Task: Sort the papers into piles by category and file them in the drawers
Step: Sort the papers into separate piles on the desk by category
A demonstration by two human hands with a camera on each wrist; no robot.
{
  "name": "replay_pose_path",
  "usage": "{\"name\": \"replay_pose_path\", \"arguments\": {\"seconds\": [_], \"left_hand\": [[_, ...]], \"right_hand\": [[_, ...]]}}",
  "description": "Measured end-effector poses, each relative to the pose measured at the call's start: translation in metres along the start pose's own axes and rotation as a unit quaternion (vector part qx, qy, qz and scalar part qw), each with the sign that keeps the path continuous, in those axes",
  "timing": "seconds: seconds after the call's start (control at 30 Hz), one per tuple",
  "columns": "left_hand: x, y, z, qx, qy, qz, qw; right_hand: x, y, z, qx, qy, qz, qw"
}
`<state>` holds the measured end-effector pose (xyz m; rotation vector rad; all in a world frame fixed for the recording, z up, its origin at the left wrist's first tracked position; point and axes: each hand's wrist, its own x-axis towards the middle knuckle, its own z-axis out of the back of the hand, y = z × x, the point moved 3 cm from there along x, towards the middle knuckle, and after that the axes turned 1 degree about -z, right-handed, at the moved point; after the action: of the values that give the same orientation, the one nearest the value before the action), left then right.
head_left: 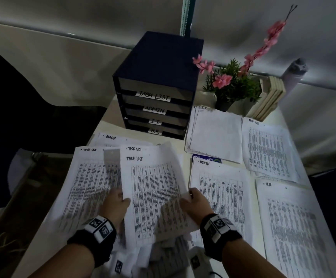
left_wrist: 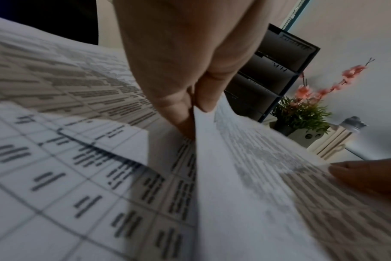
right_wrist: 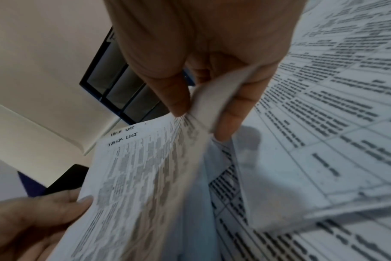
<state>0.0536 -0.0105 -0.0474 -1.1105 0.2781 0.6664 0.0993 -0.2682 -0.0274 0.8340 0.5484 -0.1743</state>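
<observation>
Above desk, left hand (head_left: 116,203) and right hand (head_left: 196,201) both pinching TASK LIST sheets (head_left: 155,189).

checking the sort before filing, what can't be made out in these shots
- Printed table text on the held Task List sheets: blurred in every view.
- Top drawer label: none legible, head view.
- Sheets under the left hand and right hand: headings covered, head view.
- Blue item: mostly under papers.

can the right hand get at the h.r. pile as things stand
Probably not yet: the right hand is pinching the task list sheets together with the left hand. The way to the H.R. pile, just right of it, looks clear once it lets go.
</observation>
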Motion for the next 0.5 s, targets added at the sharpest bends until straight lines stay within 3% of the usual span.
{"name": "replay_pose_path", "arguments": {"seconds": [0.17, 0.23, 0.33, 0.5], "left_hand": [[0.000, 0.007, 0.017, -0.048, 0.024, -0.024, 0.998], [-0.004, 0.011, 0.024, -0.037, 0.024, -0.030, 0.999], [-0.001, 0.019, 0.043, 0.018, -0.027, -0.048, 0.998], [0.017, 0.036, 0.094, 0.207, -0.127, -0.065, 0.968]], "right_hand": [[-0.008, -0.001, 0.002, 0.084, -0.029, -0.018, 0.996], [-0.008, -0.003, -0.001, 0.055, -0.051, -0.025, 0.997], [-0.011, -0.001, -0.003, -0.052, -0.089, -0.019, 0.995], [-0.017, -0.006, -0.010, -0.060, -0.098, -0.044, 0.992]]}}
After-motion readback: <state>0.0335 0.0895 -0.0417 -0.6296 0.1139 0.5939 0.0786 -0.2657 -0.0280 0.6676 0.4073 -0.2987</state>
